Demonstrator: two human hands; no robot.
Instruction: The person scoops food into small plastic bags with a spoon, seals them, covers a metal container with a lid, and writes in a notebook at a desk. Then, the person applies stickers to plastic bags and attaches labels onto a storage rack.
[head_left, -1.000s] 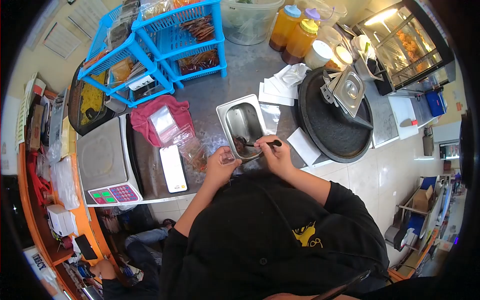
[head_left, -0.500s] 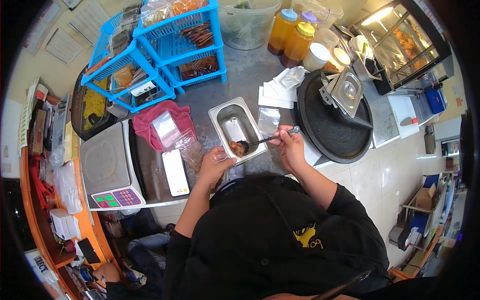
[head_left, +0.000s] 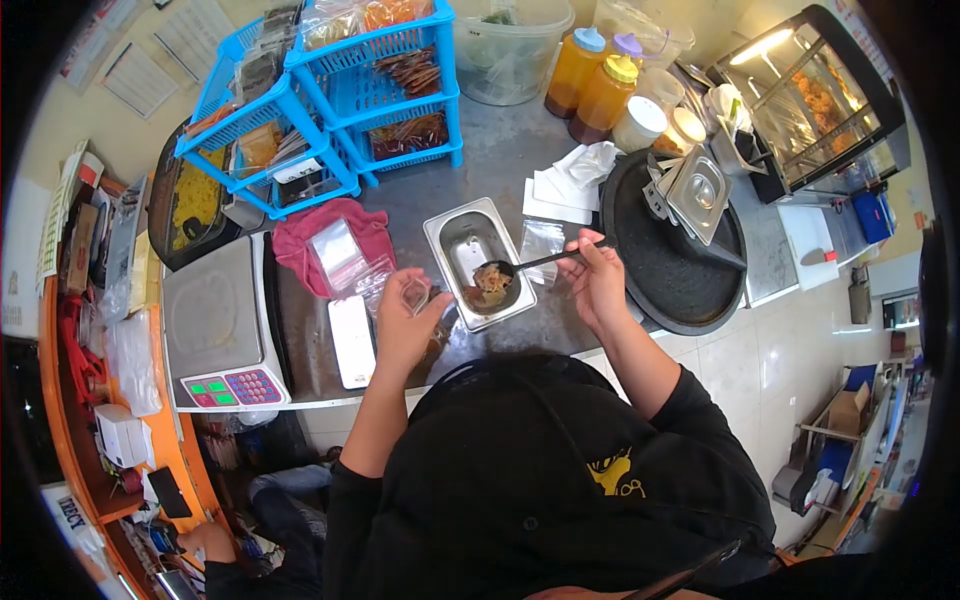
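My right hand (head_left: 600,285) is closed on the handle of a black spoon (head_left: 548,261). The spoon's bowl carries a heap of brownish, chunky food (head_left: 492,277) over a small steel pan (head_left: 440,232). More of the food lies at the near end of the pan. My left hand (head_left: 405,325), just left of the pan, has its fingers curled round a small clear plastic bag (head_left: 415,293), whose mouth looks held apart. Farther left, more clear bags (head_left: 340,255) lie on a pink cloth (head_left: 293,238), with a white phone-like slab (head_left: 351,343) nearer me.
A scale (head_left: 212,305) stands at the left, below blue basket racks (head_left: 360,95) filled with packets. Sauce bottles (head_left: 604,98) stand at the back. A round black slab (head_left: 690,290) with steel lids (head_left: 695,195) lies right. Another person's hand (head_left: 208,542) shows at lower left.
The spoon has come up with food in its bowl. My left hand has moved left, off the pan's near corner, with the bag in it. The view has shifted slightly.
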